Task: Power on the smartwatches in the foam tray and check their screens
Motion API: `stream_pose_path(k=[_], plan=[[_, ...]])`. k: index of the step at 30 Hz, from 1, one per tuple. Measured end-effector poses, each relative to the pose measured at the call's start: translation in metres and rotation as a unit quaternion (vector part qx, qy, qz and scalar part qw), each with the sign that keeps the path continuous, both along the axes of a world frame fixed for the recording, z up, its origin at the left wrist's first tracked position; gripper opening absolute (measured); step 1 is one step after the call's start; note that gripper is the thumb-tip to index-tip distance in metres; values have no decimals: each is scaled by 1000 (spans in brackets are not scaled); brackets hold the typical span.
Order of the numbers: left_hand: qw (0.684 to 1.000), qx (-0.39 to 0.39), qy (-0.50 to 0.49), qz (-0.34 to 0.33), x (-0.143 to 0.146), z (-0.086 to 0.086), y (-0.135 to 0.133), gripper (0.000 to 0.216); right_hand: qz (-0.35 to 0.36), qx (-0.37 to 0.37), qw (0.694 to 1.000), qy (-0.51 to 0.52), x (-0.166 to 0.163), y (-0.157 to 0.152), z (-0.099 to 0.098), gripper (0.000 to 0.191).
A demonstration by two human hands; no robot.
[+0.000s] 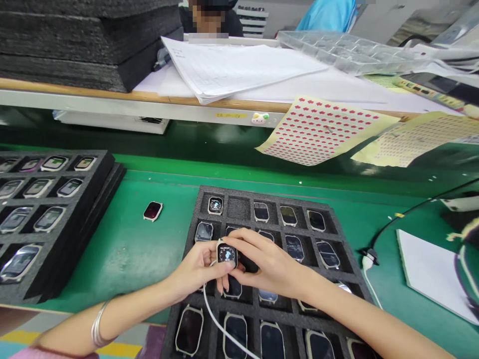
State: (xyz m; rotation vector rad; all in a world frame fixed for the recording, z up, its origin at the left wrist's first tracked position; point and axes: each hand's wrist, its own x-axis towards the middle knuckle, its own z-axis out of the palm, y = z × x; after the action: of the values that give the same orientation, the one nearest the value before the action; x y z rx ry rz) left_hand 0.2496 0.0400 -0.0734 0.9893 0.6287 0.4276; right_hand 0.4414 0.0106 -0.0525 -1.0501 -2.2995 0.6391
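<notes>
My left hand [196, 271] and my right hand [267, 262] meet over a black foam tray [339, 234] and together pinch a small smartwatch body [226, 254] with a lit screen. A white cable [217, 321] runs from under the watch toward me. The tray's pockets hold several watch bodies with dark screens; one at the far left corner [215, 205] is lit, and the pocket [238, 207] beside it is empty. A silver bangle [98, 326] sits on my left wrist.
A second foam tray [93, 174] of watch bodies stands at the left. A loose watch body [152, 211] lies on the green mat. Red sticker sheets [318, 129] hang from the shelf. A white pad [434, 271] and black cable [404, 214] lie right. Another person sits behind.
</notes>
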Motion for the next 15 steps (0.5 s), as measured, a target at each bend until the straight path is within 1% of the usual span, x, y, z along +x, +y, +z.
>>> stream_pose_path(k=[8,13,15], plan=[[1000,1,14,-12,1,-3,-2,33,-6,3,1000,25,0,1,0,38],[999,24,23,-15,1,-4,-4,34,-3,-24,1000,4,2,-1,3,33],[999,30,27,-19,1,-4,-5,34,-1,-26,1000,-11,2,-1,4,35]])
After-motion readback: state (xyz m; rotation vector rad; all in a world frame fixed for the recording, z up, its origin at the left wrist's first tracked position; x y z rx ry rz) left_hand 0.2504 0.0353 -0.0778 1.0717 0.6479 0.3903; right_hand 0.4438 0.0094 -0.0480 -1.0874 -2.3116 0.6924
